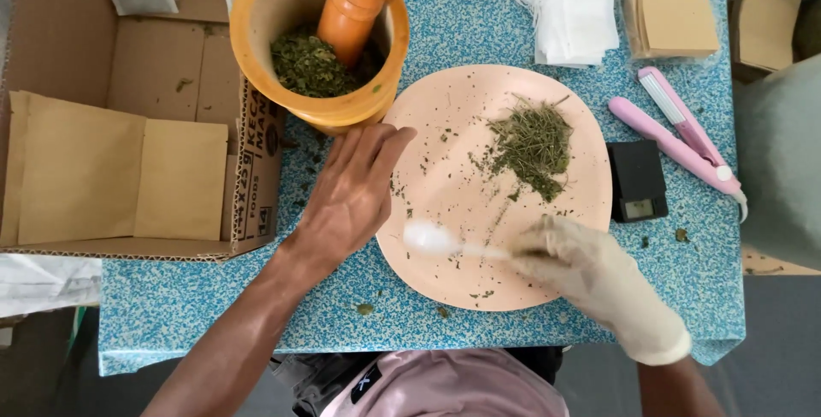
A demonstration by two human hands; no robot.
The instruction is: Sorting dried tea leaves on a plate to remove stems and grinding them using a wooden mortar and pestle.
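My gloved right hand (599, 276) grips a white spoon (432, 237) over the pink plate (445, 139); my bare left hand (351, 199) lies open, steadying its rim.

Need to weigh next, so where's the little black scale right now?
In the head view, the black scale sits on the blue table just right of the pink plate, with the pink sealer beside it.

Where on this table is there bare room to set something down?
Free: the tabletop strip along the near edge under the cardboard box, and the near right corner below the black scale. Crowded: the far edge, with mortar, white bags, brown pouches and pink sealer.
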